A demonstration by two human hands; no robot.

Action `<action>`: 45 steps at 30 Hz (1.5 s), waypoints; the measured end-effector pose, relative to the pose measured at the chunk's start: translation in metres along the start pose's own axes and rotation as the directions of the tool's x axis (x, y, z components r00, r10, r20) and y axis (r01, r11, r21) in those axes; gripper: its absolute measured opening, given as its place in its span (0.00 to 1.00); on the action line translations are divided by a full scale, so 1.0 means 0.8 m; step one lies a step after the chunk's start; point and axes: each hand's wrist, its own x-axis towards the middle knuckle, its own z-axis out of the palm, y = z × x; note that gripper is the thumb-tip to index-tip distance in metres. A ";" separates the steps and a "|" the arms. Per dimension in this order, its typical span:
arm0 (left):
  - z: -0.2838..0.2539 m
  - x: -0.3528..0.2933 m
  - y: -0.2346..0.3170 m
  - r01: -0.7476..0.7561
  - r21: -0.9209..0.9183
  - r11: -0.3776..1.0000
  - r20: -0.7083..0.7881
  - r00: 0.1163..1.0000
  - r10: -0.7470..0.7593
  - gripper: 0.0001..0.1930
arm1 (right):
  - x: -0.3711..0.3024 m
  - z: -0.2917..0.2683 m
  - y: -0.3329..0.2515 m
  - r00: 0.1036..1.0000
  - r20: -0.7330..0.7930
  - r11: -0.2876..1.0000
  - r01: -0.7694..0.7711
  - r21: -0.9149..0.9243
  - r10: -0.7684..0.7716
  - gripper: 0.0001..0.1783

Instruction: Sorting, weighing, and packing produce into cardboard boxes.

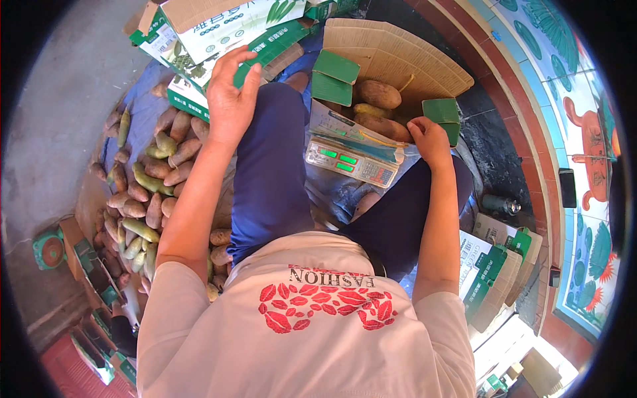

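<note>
Landmark: the scale (350,163), set between our two legs, its panel and lit green displays facing us, presumably so that we can read and key it without leaning. Just beyond the scale stands the open box (398,50); the platform is hidden, but we judge that the box rests on it, so its weight would register. The oblong vegetables (379,94) lie inside it, brown ones with a yellowish-green one between; the flaps stand spread, leaving the top accessible.

Right hand (430,140): beyond the scale's right end, thumb and fingertips near each other at the box's near rim, beside a brown vegetable. We cannot tell whether they are clamped on either.

Left hand (232,99): beyond and left of the scale, bare, thumb and fingers apart, in front of the white-and-green cartons (212,33). Contact with them is unclear.

Left of the scale, a loose pile (182,151) of brown and green vegetables lies within arm's reach, probably for convenience, partly on a blue sheet (142,89).
</note>
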 end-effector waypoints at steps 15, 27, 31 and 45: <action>0.033 0.012 0.015 -0.298 0.167 0.940 -0.074 0.947 0.314 0.25 | 0.002 0.001 0.000 1.000 -0.002 1.000 -0.008 -0.007 0.008 0.13; 0.031 0.008 0.017 -0.284 0.143 0.948 -0.090 0.950 0.298 0.24 | -0.001 -0.001 0.000 1.000 0.021 1.000 -0.004 -0.006 0.004 0.13; 0.029 0.007 0.016 -0.288 0.158 0.944 -0.091 0.948 0.305 0.24 | -0.002 -0.001 -0.001 0.999 0.032 1.000 -0.005 -0.012 0.005 0.13; 0.024 0.005 0.014 -0.277 0.206 0.938 -0.052 0.955 0.293 0.23 | -0.001 0.001 0.000 0.999 0.051 0.999 0.002 -0.048 0.001 0.14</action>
